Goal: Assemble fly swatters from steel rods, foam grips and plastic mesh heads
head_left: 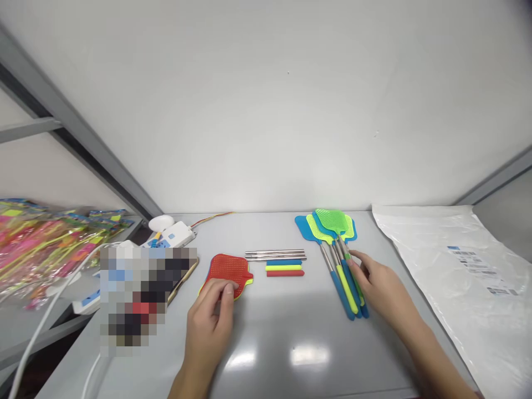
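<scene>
My left hand (210,321) rests on a small stack of fly-swatter heads, its fingers curled over the near edge of the red head (226,267) on top; yellow and blue edges show beneath. My right hand (380,288) lies with fingers stretched against the handles of several assembled fly swatters (338,252), blue and green, fanned out on the grey table (270,343). Between the hands lie metal rods (275,255) and three grips, blue (284,262), yellow (284,267) and red (285,273).
A clear plastic bag with barcode labels (457,271) covers the table's right side. At the left are a white power strip with cables (170,235), a blurred-out patch, and packaged colourful swatters (45,244). A white wall stands behind.
</scene>
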The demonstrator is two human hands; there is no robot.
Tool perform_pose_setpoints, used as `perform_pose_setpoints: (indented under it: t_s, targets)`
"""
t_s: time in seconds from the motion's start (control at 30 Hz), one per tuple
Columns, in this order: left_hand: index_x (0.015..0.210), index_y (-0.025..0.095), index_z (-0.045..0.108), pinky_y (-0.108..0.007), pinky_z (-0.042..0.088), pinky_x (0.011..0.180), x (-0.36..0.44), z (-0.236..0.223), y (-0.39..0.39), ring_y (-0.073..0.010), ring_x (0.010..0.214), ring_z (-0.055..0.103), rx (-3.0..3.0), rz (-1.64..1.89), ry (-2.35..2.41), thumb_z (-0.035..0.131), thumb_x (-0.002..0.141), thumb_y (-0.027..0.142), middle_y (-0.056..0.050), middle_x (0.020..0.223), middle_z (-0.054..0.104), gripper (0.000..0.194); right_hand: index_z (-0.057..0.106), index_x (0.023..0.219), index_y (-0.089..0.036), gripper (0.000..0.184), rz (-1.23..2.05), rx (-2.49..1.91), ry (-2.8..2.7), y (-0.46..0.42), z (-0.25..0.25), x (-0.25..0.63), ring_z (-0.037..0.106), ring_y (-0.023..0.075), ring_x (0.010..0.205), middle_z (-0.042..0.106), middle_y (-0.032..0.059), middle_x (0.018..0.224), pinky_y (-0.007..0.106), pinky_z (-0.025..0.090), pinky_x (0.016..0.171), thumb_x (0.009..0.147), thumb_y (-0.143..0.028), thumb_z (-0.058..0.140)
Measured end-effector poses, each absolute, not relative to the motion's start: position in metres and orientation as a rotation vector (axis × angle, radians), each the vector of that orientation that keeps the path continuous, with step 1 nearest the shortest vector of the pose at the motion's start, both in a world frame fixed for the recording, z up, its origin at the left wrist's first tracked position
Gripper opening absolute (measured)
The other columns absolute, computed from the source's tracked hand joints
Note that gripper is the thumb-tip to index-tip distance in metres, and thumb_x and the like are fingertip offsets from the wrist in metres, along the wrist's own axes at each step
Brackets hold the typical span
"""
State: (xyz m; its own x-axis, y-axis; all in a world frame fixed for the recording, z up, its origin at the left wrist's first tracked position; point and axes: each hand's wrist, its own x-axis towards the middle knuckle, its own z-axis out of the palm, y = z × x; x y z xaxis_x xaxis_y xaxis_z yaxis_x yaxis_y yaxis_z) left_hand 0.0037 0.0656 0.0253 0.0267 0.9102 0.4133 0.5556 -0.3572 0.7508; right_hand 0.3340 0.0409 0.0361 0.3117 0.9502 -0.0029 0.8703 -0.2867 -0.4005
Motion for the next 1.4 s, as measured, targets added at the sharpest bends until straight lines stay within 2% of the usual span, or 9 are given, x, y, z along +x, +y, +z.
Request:
perform_pose_setpoints:
  t_s: [0.13, 0.2, 0.43, 0.63, 0.83, 1.03, 1.13, 1.27, 1.4]
  targets:
    - [0.085, 0.020, 0.057, -0.028, 0.042, 0.074, 0.000, 0.019, 0.066, -0.0179, 0.081, 0.055, 2.009, 1.178, 1.425, 0.044, 0.095, 0.022, -0.003, 0.084, 0.060, 0.017, 0.064, 0.117, -0.023, 0.039, 0.207, -2.051, -1.957, 0.074, 0.060, 0.308, 0.066, 0.0258, 0.089, 0.071, 0.0080, 0.105, 0.033, 0.044, 0.070, 0.097, -0.039, 0.034]
    - [0.087, 0.020, 0.057, -0.029, 0.042, 0.075, 0.001, 0.017, 0.066, -0.0184, 0.082, 0.054, 2.068, 1.128, 1.385, 0.043, 0.095, 0.020, -0.003, 0.084, 0.059, 0.015, 0.065, 0.114, -0.023, 0.036, 0.264, -1.886, -2.169, 0.101, 0.069, 0.283, 0.065, 0.0238, 0.095, 0.070, 0.0071, 0.110, 0.031, 0.044, 0.074, 0.098, -0.035, 0.035]
    - [0.104, 0.022, 0.063, -0.037, 0.041, 0.077, 0.025, 0.019, 0.058, -0.0241, 0.090, 0.048, 2.412, 0.753, 1.427, 0.046, 0.091, 0.021, -0.009, 0.099, 0.054, 0.022, 0.072, 0.092, -0.021, 0.020, 0.430, -1.562, -2.573, 0.176, 0.063, 0.205, 0.064, 0.0185, 0.078, 0.072, 0.0054, 0.087, 0.025, 0.039, 0.064, 0.088, -0.032, 0.056]
    - [0.128, 0.025, 0.053, -0.039, 0.040, 0.072, 0.044, 0.015, 0.057, -0.0254, 0.088, 0.047, 2.569, 0.542, 1.594, 0.052, 0.089, 0.026, -0.010, 0.105, 0.053, 0.040, 0.069, 0.083, -0.020, 0.018, 0.512, -1.477, -2.680, 0.190, 0.053, 0.192, 0.060, 0.0150, 0.065, 0.070, 0.0026, 0.075, 0.023, 0.036, 0.057, 0.087, -0.028, 0.053]
    - [0.103, 0.022, 0.062, -0.039, 0.039, 0.073, 0.044, 0.014, 0.054, -0.0251, 0.090, 0.048, 2.613, 0.609, 1.540, 0.049, 0.091, 0.025, -0.009, 0.108, 0.055, 0.018, 0.065, 0.079, -0.017, 0.009, 0.420, -1.493, -2.657, 0.197, 0.049, 0.190, 0.060, 0.0177, 0.077, 0.069, 0.0078, 0.089, 0.025, 0.038, 0.066, 0.080, -0.023, 0.059]
    - [0.095, 0.021, 0.061, -0.043, 0.037, 0.081, 0.040, 0.002, 0.051, -0.0289, 0.105, 0.047, 2.613, 0.650, 1.545, 0.060, 0.087, 0.026, -0.008, 0.122, 0.055, 0.009, 0.057, 0.090, -0.017, 0.009, 0.338, -1.639, -2.415, 0.191, 0.075, 0.211, 0.056, 0.0164, 0.062, 0.063, 0.0039, 0.071, 0.026, 0.036, 0.058, 0.086, -0.022, 0.050]
    - [0.090, 0.021, 0.059, -0.041, 0.034, 0.079, 0.037, 0.002, 0.048, -0.0257, 0.101, 0.051, 2.630, 0.692, 1.422, 0.057, 0.091, 0.024, -0.005, 0.114, 0.061, 0.004, 0.049, 0.099, -0.021, 0.012, 0.307, -1.601, -2.152, 0.161, 0.100, 0.229, 0.057, 0.0158, 0.069, 0.061, 0.0019, 0.079, 0.026, 0.040, 0.060, 0.092, -0.028, 0.044]
    - [0.097, 0.021, 0.055, -0.035, 0.032, 0.073, 0.034, 0.017, 0.035, -0.0174, 0.082, 0.054, 2.546, 0.850, 1.139, 0.048, 0.096, 0.021, -0.001, 0.093, 0.066, 0.007, 0.050, 0.093, -0.024, 0.006, 0.569, -1.128, -1.385, 0.099, 0.117, 0.245, 0.055, 0.0146, 0.070, 0.051, -0.0009, 0.078, 0.029, 0.044, 0.064, 0.089, -0.020, 0.046]
    - [0.098, 0.021, 0.054, -0.033, 0.034, 0.074, 0.039, 0.029, 0.020, -0.0171, 0.078, 0.053, 2.349, 1.125, 1.083, 0.054, 0.093, 0.023, -0.002, 0.086, 0.064, 0.005, 0.053, 0.082, -0.024, 0.012, 0.919, -0.844, -1.002, 0.052, 0.112, 0.241, 0.035, 0.0111, 0.056, 0.033, -0.0044, 0.064, 0.026, 0.035, 0.052, 0.085, -0.013, 0.047]
